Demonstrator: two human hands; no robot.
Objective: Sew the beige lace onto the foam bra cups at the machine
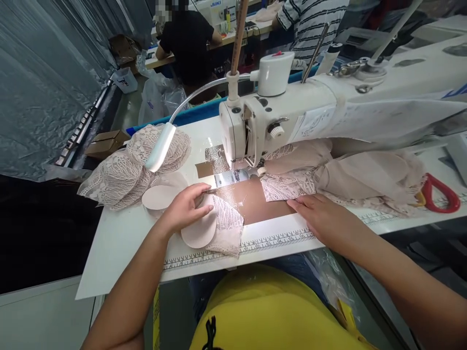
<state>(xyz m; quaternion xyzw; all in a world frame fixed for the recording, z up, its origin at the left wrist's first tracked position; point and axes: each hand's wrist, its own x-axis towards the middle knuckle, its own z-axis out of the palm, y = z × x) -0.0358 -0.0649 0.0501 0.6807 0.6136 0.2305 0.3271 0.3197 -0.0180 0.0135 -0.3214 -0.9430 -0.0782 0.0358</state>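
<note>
Nearest, at the bottom, yellow clothing (255, 311). Beyond, along the near edge of a white table (116, 253), a printed ruler scale (270, 243). Just past the scale, left of middle, a round beige pad (199, 231), with a lace-patterned piece (228, 231) showing from under its right side. Over the far part of the pad, the left hand (188, 206), half curled, thumb and forefinger apart at the tips; impossible to tell whether gripping or only resting. To the right, at the near edge of pale lace fabric (288, 184), the right hand (321, 214), fingers bent, tips touching the edge; pinching or pressing, cannot tell. Between the hands, a brown surface (251, 201). Right of the lace, heaped pale fabric (368, 175) beside red handles (443, 194). Farther left, overlapping lace pieces (113, 180) under a white lamp (160, 148). Beyond the brown surface, a white sewing machine (314, 102). Farthest, people in a black top (188, 41) and a striped top (317, 24).
</note>
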